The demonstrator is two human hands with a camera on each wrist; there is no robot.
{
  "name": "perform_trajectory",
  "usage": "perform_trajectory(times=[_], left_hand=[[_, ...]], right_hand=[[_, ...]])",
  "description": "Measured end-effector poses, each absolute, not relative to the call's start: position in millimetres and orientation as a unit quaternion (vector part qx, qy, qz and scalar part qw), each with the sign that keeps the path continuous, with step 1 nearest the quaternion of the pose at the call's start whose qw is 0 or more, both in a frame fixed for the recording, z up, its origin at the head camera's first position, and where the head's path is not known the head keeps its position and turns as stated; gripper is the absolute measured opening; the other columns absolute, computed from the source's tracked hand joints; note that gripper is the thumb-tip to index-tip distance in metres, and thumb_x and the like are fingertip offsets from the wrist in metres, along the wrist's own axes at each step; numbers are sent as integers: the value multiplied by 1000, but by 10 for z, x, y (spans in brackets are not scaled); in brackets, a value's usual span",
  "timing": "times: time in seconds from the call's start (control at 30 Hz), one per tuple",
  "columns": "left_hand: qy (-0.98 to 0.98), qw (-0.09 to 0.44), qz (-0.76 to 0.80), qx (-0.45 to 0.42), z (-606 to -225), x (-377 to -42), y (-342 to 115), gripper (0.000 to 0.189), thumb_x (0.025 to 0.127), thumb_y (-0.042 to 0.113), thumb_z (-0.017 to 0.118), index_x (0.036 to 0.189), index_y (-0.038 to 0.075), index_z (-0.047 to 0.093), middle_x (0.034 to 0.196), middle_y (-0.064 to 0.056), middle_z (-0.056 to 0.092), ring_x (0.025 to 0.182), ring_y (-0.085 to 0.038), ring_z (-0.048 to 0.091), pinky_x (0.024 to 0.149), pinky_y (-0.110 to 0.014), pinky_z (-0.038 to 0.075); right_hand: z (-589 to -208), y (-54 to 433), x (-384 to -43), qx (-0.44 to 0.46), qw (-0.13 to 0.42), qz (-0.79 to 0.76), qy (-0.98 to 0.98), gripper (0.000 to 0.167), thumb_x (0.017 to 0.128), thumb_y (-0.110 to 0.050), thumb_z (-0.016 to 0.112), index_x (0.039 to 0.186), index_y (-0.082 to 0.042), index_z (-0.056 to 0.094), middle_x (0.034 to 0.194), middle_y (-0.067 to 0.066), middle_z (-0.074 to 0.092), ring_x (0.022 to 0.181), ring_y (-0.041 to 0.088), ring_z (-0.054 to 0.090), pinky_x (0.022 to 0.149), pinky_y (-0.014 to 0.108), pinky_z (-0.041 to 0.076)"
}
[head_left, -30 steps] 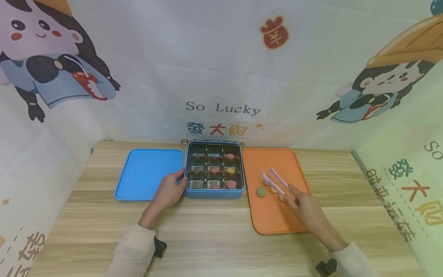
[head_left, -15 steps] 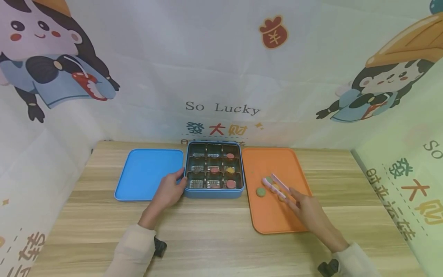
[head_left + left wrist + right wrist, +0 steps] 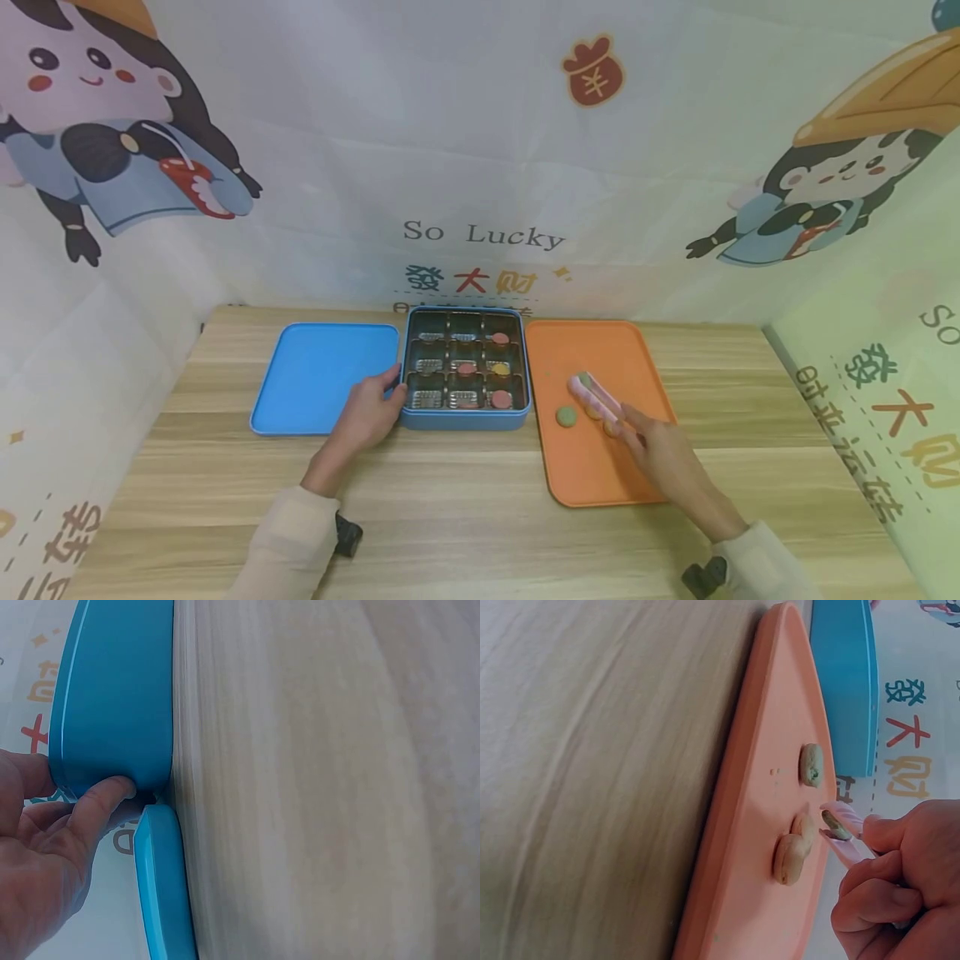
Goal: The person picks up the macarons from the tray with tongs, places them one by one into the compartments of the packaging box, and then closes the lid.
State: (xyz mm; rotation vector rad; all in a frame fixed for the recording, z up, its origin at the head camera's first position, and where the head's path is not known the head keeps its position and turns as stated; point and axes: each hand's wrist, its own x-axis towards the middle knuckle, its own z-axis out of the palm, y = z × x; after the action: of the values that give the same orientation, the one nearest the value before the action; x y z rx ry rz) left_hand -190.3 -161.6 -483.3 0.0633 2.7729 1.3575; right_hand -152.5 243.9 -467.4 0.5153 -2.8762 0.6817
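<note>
In the head view my left hand (image 3: pixel 371 408) rests against the left side of a blue tin box (image 3: pixel 465 421). Its fingertips touch the box near the front corner, as the left wrist view also shows. My right hand (image 3: pixel 667 454) holds pink tongs (image 3: pixel 609 403) over the orange tray (image 3: pixel 592 475). Between the tong tips sits a green macaron (image 3: pixel 835 824). Another green macaron (image 3: pixel 566 416) lies on the tray, with two tan macarons (image 3: pixel 789 859) beside it, partly hidden by the tongs in the head view.
A divided insert fills the box; pink macarons (image 3: pixel 501 399) and a yellow macaron (image 3: pixel 500 369) lie in some compartments. To the left lies a flat blue lid (image 3: pixel 322 367). Everything stands on a wooden table (image 3: pixel 420 517), with a printed cloth (image 3: pixel 480 167) hanging close behind.
The tongs were open above the green macaron, then lowered around it, and are now closed on it. My left hand and the box have stayed where they were.
</note>
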Motion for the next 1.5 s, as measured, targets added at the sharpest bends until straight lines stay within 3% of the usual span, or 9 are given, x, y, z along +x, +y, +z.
perform_trajectory(times=[0.1,0.33,0.57,0.83,1.2,1.5], left_hand=[[898,30,439,19,-4832,-1903,-1610,52,101,17,48,147,-5,39,144,-24,48,118,-33,55,95,-48,47],[900,30,435,20,-4837,-1913,-1610,52,101,17,48,148,-5,38,145,-24,47,134,-34,46,102,-51,45],[900,30,434,18,-4842,-1914,-1614,52,101,17,48,148,-5,39,145,-24,47,136,-34,44,104,-51,44],[901,30,432,19,-4829,-1906,-1606,52,101,17,48,147,-5,39,145,-24,47,126,-32,52,98,-49,46],[900,31,434,19,-4827,-1911,-1601,52,102,16,48,148,-6,37,145,-25,46,130,-31,49,97,-49,47],[900,28,434,21,-4824,-1908,-1605,51,102,15,47,147,-7,38,145,-25,47,138,-36,40,105,-52,43]], right_hand=[[-4653,2407,-1551,170,78,234,-954,36,96,-10,64,126,10,62,53,-11,28,45,0,22,43,20,26],[-4600,2305,-1634,177,99,243,-949,33,95,-9,64,125,6,64,51,-9,35,45,2,25,43,21,27],[-4595,2166,-1799,167,93,260,-947,15,98,-12,61,107,-1,65,54,-4,47,45,6,38,44,22,32],[-4568,1990,-1937,168,125,284,-936,33,96,-10,64,125,5,63,57,1,53,45,7,41,41,22,33],[-4517,1723,-2052,167,144,292,-931,34,94,-12,67,124,4,66,61,5,57,50,13,44,46,27,36],[-4498,1534,-2084,152,112,324,-927,33,97,-14,63,126,1,65,67,6,62,51,11,45,45,24,35]])
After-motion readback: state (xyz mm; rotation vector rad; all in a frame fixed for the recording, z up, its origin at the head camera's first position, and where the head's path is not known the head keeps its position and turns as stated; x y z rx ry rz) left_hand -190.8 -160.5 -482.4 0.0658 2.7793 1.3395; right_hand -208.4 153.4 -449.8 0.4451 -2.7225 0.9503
